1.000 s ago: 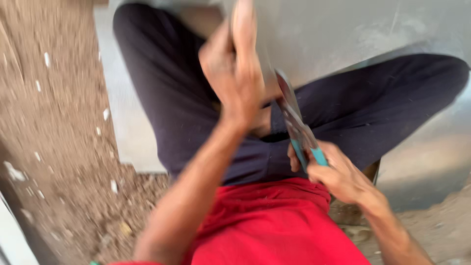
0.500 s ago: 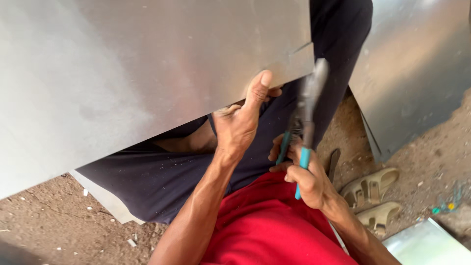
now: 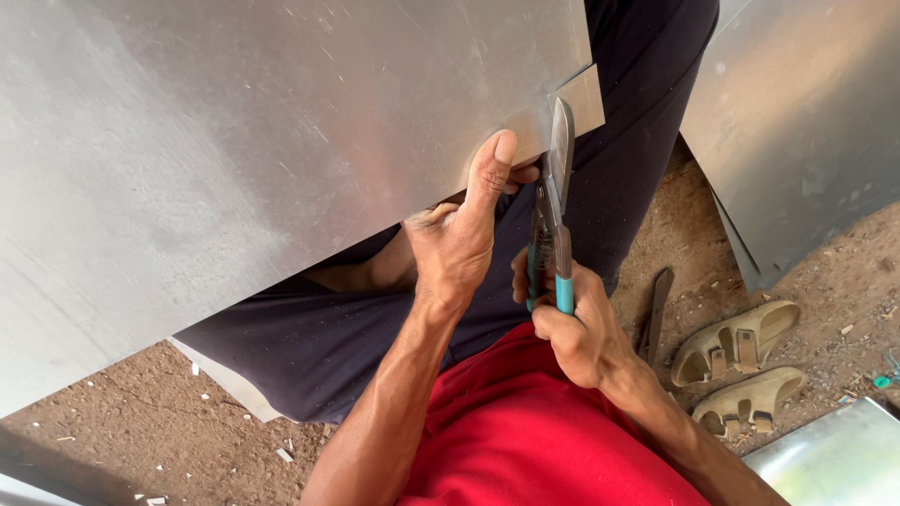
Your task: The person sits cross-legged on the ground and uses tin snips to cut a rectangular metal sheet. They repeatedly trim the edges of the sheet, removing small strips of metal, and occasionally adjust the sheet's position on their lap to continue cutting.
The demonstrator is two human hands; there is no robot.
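- The big grey metal sheet (image 3: 262,159) is lying across the person's lap, over the dark trousers (image 3: 375,328), its near edge tilting down towards the left of the view.
- A cut is already standing open at the sheet's near right corner: a small corner flap (image 3: 583,98) is lifting away from the main panel, still joined at its upper side as far as the head view shows.
- The tin snips (image 3: 555,215) are biting right at that slit, blades pointing up along the cut line, teal-handled end down in the palm.
- The right hand (image 3: 574,330) is wrapping its grip tight around the snip handles, pressed together on them; whether the blades are fully closed I cannot tell.
- The left hand (image 3: 459,234) is pinching the sheet's edge just beside the blades, thumb flat on top, fingers tucked under the metal.
- By my reading, the cut is only started: a short slit at the corner, with the long run of sheet uncut.
- Further out, a second metal sheet (image 3: 797,141) is leaning at the right, a pair of tan sandals (image 3: 741,370) is sitting on the dirt ground (image 3: 141,440), and a dark flat tool (image 3: 656,309) is lying near them.
- Small pale offcuts are dotting the dirt at lower left.
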